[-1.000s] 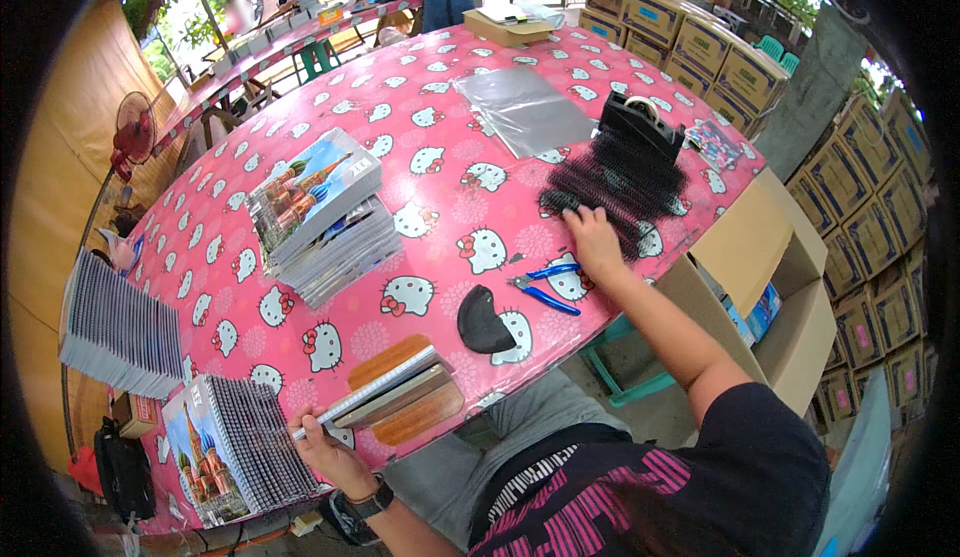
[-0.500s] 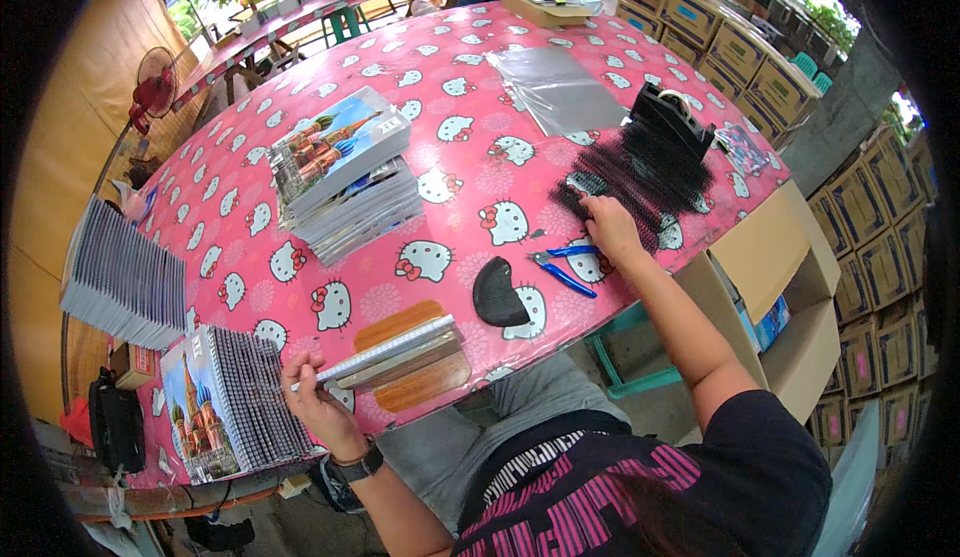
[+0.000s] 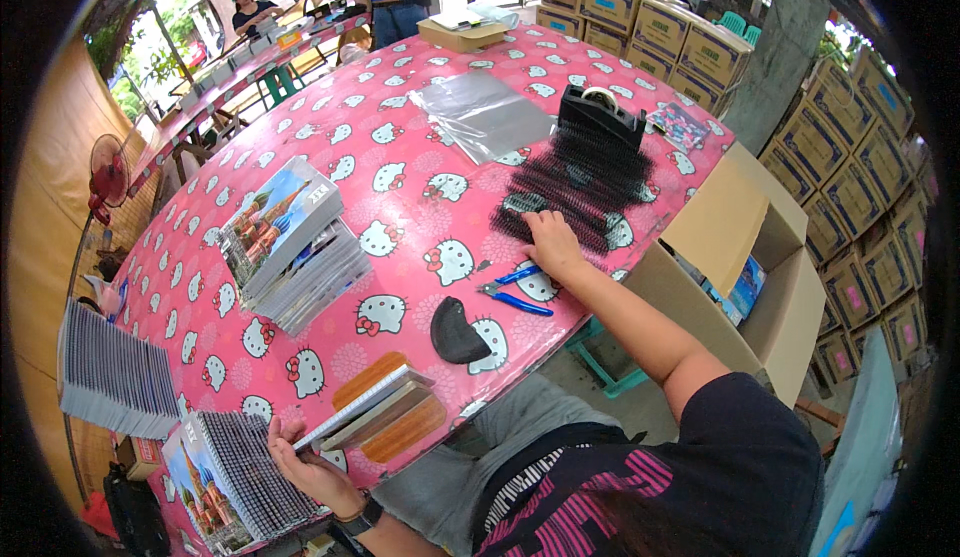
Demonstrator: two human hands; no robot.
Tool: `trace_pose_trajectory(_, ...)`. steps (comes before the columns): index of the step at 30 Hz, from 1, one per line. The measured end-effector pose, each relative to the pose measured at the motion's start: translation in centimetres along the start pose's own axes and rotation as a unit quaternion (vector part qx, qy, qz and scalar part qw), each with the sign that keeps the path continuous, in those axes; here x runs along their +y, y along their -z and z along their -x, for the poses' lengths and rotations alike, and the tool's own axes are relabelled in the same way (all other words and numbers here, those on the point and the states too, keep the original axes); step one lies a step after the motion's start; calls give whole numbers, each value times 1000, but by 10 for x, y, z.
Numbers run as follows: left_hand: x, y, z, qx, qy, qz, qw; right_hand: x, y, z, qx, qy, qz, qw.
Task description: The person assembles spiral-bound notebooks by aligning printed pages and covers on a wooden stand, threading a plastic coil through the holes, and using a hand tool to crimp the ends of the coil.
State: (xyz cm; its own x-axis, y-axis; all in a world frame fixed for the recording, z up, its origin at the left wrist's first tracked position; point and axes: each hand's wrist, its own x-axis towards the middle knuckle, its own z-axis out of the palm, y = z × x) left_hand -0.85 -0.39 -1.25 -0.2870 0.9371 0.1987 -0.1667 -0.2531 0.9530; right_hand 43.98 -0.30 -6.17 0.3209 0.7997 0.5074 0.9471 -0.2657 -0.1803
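Note:
My left hand (image 3: 315, 477) grips the left end of a thin booklet (image 3: 360, 407), which leans on edge over a brown wooden board (image 3: 410, 422) at the table's front. My right hand (image 3: 555, 242) reaches to the near-left edge of a spread of black plastic binding coils (image 3: 590, 182), its fingers bent in at a coil end. Whether a coil is fully pinched is partly hidden. Below that hand lie blue-handled cutting pliers (image 3: 520, 297). A black half-round pad (image 3: 458, 332) rests between the pliers and the board.
Coil-bound books (image 3: 245, 467) stand stacked at front left, with another stack (image 3: 120, 367) behind. Picture-covered booklets (image 3: 290, 247) are piled mid-table. Clear plastic sheets (image 3: 485, 117) and a black tape dispenser (image 3: 603, 117) lie beyond. An open carton (image 3: 690, 287) stands right; two people are at the back.
The view has swung to the right, bringing two people at the back into sight. My right hand stays at the coils, and my left hand still holds the booklet.

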Motion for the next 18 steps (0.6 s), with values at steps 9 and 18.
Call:
trace_pose_trajectory(9,2,-4,0,18,-35,-48,998,8,19,-15,-62,-84,-82,991)
trace_pose_trajectory(18,34,-40,35,31,-279,-354,892,8,66,-34,9,-52,-128,990)
